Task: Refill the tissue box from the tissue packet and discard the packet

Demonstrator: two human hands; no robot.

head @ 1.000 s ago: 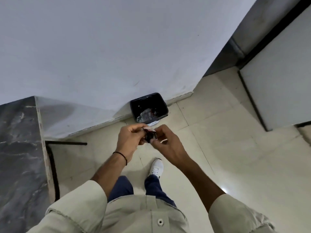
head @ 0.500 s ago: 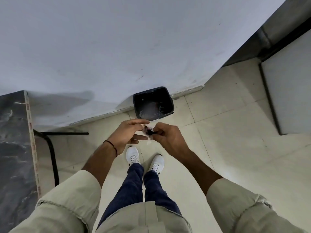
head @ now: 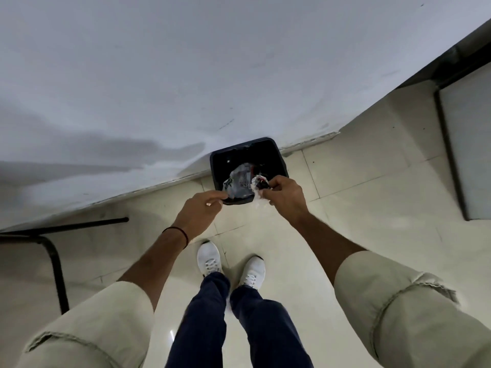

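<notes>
Both hands have parted: right hand [head: 284, 196] pinches the crumpled packet [head: 259, 185] over the bin [head: 276, 155]; left hand [head: 203, 208] seems loosely curled, empty. Released early, it could miss.

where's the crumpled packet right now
In the head view the crumpled packet is pinched in the right hand, above the near right edge of the black bin that stands against the wall; the left hand is just beside it.
</notes>
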